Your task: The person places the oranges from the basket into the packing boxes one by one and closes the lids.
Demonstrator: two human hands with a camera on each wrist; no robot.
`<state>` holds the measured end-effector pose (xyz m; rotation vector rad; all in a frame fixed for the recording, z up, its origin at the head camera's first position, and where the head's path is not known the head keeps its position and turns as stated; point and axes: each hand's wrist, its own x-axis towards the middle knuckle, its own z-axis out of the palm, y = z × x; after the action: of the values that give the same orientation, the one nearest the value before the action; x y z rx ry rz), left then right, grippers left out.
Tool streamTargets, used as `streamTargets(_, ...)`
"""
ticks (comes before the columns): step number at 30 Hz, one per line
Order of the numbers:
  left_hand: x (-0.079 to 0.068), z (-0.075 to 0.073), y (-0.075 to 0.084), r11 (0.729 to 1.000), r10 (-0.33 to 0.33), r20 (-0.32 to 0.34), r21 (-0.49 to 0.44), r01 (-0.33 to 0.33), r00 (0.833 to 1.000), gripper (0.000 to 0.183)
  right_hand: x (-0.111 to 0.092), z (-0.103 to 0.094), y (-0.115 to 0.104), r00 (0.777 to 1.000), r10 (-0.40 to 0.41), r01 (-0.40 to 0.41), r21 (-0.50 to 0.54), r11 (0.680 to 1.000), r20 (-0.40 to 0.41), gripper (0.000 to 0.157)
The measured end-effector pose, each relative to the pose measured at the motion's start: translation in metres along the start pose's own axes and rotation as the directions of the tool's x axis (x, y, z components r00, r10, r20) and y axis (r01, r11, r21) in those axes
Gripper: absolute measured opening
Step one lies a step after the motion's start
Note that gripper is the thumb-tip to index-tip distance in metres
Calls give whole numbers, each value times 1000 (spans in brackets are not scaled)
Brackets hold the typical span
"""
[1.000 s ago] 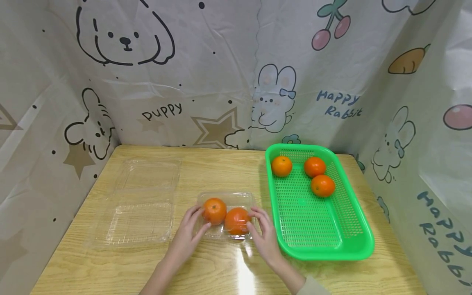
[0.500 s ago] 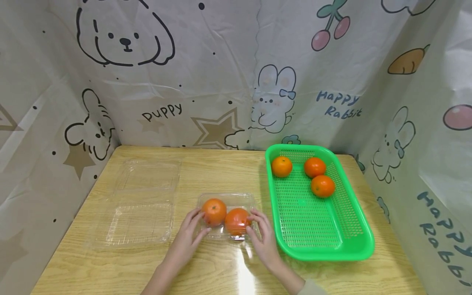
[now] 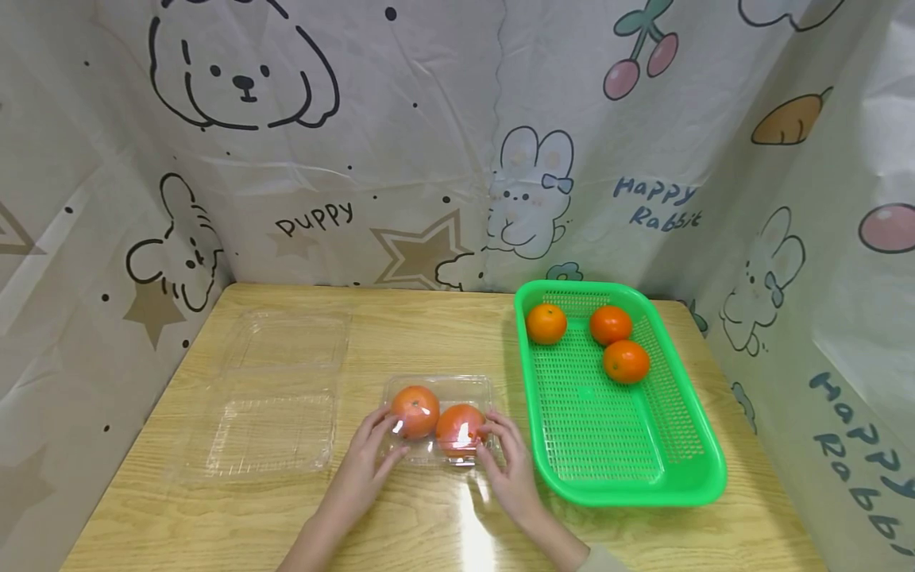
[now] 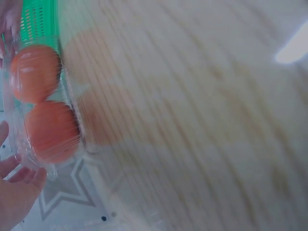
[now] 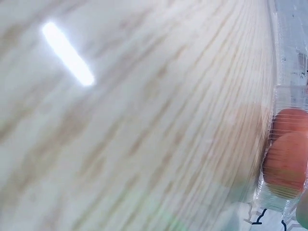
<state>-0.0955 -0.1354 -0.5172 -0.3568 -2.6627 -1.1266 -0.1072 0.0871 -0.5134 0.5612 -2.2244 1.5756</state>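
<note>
A clear plastic clamshell box [image 3: 442, 383] sits on the table with its lid over two oranges, one at left [image 3: 413, 409] and one at right [image 3: 460, 429]. My left hand [image 3: 363, 461] grips the box's left end, thumb at the near side and fingers farther back. At the right end my right hand [image 3: 515, 469] holds it the same way. The left wrist view has the box [image 4: 18, 120] at its left edge, with my left thumb and fingers [image 4: 38, 177] at one corner. In the right wrist view, only part of the box [image 5: 269, 201] shows.
A green plastic basket [image 3: 586, 445] with three loose oranges [image 3: 626, 362] stands right of my right hand. An opened clear clamshell box [image 3: 275, 397] lies to the left on the wooden table [image 3: 422, 334]. Printed cloth [image 3: 400, 159] surrounds the table's back and sides.
Bright reflections have spread on the clear lid over both oranges, and the lid seems to lie a little lower. Both hands stay at the box's ends, shifting only slightly.
</note>
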Motion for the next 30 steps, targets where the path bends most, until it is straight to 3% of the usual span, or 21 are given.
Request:
streamTargets(11,-1,0,3,1000,-20,1,-4,20,1000,49,-1,0,-1,1000,-2,2,-12,1000,1,20)
streamTargets(18,-2,-1,3,999,-24,11,-25,24,1000,48,-10,3,26,996,84,-87,120,989,25,37)
streamTargets(21,-3,-1,1,998,-31,18,-50,32,999,44,-11,2,30,996,82,-87,161,983,33,44)
streamTargets(25,-3,-1,-1,992,-53,24,-112,55,998,47,-8,-1,20,996,88,-91,155,984,29,46)
streamTargets(30,-3,1,-1,985,-73,-7,-160,71,997,49,-4,-9,-1,973,225,-228,72,971,47,49)
